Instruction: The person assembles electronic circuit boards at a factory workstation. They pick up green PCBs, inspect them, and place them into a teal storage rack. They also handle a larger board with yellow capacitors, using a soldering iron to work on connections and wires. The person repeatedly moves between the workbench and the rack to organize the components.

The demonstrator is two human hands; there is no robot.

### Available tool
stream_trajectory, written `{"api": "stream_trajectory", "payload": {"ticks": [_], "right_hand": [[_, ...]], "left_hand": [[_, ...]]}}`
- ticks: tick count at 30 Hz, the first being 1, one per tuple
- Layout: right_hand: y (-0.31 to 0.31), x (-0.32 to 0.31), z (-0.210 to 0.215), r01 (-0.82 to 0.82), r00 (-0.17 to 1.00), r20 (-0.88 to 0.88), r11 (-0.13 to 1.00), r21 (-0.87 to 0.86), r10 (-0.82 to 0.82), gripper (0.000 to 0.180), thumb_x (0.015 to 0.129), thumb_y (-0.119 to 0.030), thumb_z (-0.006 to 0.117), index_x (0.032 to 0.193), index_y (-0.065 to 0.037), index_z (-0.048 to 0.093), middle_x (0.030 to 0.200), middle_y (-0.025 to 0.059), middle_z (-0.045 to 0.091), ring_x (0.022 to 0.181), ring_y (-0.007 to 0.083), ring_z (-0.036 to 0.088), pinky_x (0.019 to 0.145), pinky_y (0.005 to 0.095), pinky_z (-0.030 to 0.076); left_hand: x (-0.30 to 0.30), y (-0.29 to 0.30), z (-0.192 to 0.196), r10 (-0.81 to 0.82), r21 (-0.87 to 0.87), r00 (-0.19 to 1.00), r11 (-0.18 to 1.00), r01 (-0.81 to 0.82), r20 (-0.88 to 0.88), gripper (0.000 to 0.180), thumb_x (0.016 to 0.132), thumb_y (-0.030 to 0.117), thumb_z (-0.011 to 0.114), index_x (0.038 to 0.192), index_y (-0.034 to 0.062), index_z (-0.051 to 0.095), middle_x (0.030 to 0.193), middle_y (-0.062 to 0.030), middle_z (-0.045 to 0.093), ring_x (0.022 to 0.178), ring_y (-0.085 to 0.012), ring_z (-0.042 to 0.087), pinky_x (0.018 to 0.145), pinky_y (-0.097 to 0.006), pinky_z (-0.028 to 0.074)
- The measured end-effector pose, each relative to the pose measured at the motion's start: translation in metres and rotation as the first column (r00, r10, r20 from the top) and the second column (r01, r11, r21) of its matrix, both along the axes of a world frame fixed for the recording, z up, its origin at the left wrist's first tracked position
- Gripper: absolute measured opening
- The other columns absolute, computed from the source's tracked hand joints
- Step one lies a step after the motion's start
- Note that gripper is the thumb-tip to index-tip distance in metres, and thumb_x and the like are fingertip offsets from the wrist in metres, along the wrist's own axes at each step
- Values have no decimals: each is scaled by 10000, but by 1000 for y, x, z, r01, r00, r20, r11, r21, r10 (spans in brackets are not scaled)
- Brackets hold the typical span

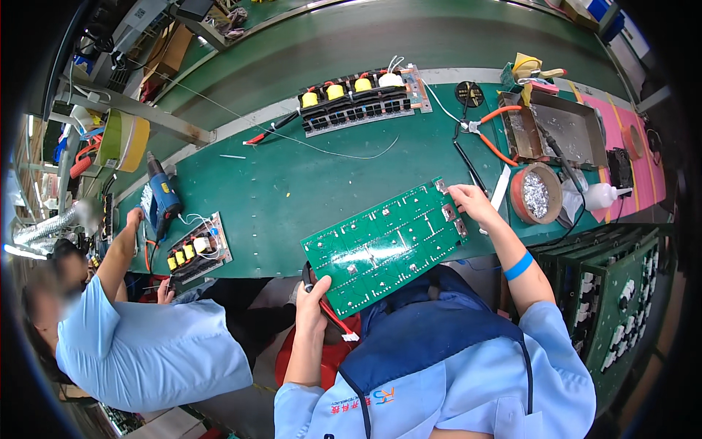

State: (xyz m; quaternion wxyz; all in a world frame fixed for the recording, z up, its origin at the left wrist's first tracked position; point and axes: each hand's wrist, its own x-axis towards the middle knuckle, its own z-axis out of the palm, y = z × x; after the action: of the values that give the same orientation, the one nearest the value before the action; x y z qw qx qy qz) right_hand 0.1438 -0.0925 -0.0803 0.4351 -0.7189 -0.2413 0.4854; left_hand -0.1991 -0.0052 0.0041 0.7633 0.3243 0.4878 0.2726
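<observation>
- Left hand (313,298) grips the near lower corner of a large green circuit board (384,245); fingers wrapped on its edge, with red and black wires (333,318) caught under the same hand.
- Right hand (472,203) pinches the far right end of the board, fingertips beside small metal parts mounted there.
- Board held tilted, bare solder side up, just over the near edge of the green desk (278,190), above the person's dark blue apron.
- Right of it on the desk: round tin (536,193) of silvery bits, white squeeze bottle (605,194), metal tray (563,128), orange-handled cutters (491,132).
- Farther back: an assembled board with yellow coils (362,95).
- Left: a co-worker in light blue, arm reaching to the desk near a blue power tool (162,196) and another coil board (196,250).
- Lower right: rack of green boards (618,293).
</observation>
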Motion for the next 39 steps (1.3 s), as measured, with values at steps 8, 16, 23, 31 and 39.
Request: {"api": "stream_trajectory", "payload": {"ticks": [8,16,23,31,39], "right_hand": [[21,-73,54,-491,549,835,817,301,22,252,703,-67,580,953,-47,552,1010,139,496,963,300,465,837,381,374],[14,-38,17,-9,774,629,992,126,-73,349,773,-161,531,1078,5,494,1015,170,526,930,281,519,809,352,406],[2,-13,-6,112,970,-228,988,104,-86,295,873,-203,429,1001,38,540,837,53,590,727,89,536,656,243,440],[10,-11,0,112,914,-402,984,138,-48,259,878,-166,424,991,40,533,878,59,582,746,94,543,650,228,447],[9,8,41,-43,904,-381,926,376,196,198,852,-158,456,902,-1,566,828,15,586,731,69,538,648,199,429]], "left_hand": [[-2,5,-11,-19,18,1000,1000,19,-17,349,757,129,585,1050,-28,481,967,-127,577,836,-197,586,736,-318,483],[-3,8,-12,19,-66,1000,998,-19,4,304,752,75,588,1028,-14,497,952,-100,576,829,-163,573,738,-296,465],[-9,5,-27,57,-135,998,990,-51,35,319,786,126,547,1052,-39,483,998,-150,562,852,-221,581,746,-340,478],[-13,-28,-26,233,-167,970,961,-219,66,285,770,106,548,1005,-51,509,953,-148,582,823,-221,594,734,-338,492],[-12,-83,-1,395,-280,900,899,-337,184,370,744,163,581,1040,-43,501,988,-156,571,884,-243,573,799,-355,464]]}}
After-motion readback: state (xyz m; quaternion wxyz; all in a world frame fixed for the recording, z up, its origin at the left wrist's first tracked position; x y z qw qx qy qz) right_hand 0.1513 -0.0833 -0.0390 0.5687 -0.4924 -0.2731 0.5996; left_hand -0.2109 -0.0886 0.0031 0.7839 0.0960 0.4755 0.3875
